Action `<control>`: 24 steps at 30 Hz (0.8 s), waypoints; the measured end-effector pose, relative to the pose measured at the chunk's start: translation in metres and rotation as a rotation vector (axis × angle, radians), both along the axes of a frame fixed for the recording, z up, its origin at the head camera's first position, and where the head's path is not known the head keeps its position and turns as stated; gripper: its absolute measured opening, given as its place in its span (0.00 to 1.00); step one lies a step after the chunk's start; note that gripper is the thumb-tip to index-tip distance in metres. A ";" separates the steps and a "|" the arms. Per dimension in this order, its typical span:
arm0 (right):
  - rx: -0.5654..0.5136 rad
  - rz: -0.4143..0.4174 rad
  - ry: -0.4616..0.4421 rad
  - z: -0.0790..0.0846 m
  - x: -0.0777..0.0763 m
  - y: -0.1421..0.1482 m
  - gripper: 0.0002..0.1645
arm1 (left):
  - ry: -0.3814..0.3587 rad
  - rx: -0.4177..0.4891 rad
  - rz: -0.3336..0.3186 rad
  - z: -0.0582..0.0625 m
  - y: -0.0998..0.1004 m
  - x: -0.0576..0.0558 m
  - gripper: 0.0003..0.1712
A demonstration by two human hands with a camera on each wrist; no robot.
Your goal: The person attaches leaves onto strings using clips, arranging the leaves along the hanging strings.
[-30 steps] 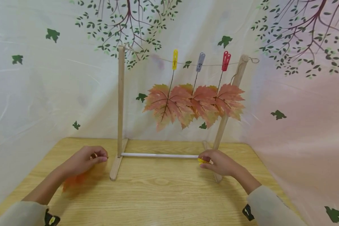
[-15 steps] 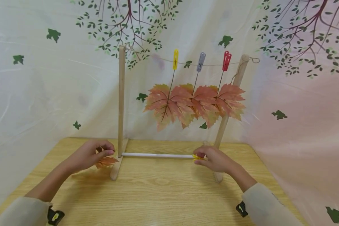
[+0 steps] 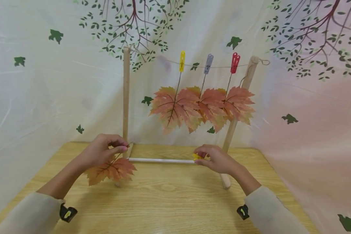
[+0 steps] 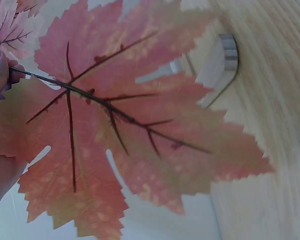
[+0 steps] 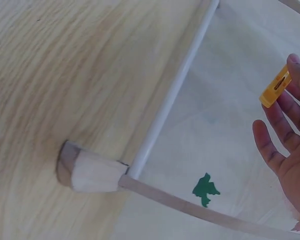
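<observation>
My left hand (image 3: pixel 106 151) pinches the stem of a red-orange artificial maple leaf (image 4: pixel 135 115), whose blade hangs below the fingers in front of the left post. In my right hand (image 3: pixel 217 159) a yellow clothespin (image 5: pixel 276 86) is pinched between thumb and fingers, near the right end of the white rod. Above, a string (image 3: pixel 190 66) runs between two wooden posts. A yellow clothespin (image 3: pixel 182 61), a grey clothespin (image 3: pixel 208 64) and a red clothespin (image 3: pixel 235 63) on it hold similar leaves (image 3: pixel 172 107) by their stems, in an overlapping row.
The stand's left post (image 3: pixel 126 97) and right post (image 3: pixel 232 130) rise from wooden feet on the wood-grain table (image 3: pixel 163 201). A white rod (image 3: pixel 161 160) joins them low down. Behind hangs a pale curtain (image 3: pixel 99 81) printed with branches and green leaves.
My left hand has risen and moved right, bringing the leaf up from the table into fuller view. My right hand has moved left and slightly up with its yellow clothespin.
</observation>
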State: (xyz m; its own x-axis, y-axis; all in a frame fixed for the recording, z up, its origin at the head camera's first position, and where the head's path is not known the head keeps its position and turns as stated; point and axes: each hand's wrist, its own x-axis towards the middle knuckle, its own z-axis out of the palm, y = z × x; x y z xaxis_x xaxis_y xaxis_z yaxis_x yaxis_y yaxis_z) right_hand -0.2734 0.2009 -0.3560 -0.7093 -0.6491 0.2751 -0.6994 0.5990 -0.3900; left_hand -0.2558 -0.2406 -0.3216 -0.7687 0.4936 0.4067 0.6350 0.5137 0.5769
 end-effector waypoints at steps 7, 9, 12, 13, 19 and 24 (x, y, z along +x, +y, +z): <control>-0.020 0.017 0.043 0.015 -0.001 -0.012 0.19 | 0.034 0.014 -0.042 0.005 0.015 -0.008 0.04; -0.025 0.019 0.046 0.019 -0.001 -0.014 0.19 | 0.064 0.017 -0.053 0.006 0.020 -0.011 0.04; -0.032 0.028 0.060 0.026 -0.001 -0.017 0.19 | 0.069 0.032 -0.052 0.009 0.027 -0.013 0.04; -0.035 0.032 0.066 0.029 0.000 -0.019 0.19 | 0.071 0.036 -0.053 0.011 0.029 -0.014 0.04; -0.046 0.057 0.122 0.058 0.002 -0.029 0.20 | 0.044 0.082 -0.042 0.022 0.041 -0.017 0.04; -0.032 0.075 0.153 0.087 0.008 -0.041 0.19 | 0.046 0.118 -0.011 0.034 0.050 -0.022 0.05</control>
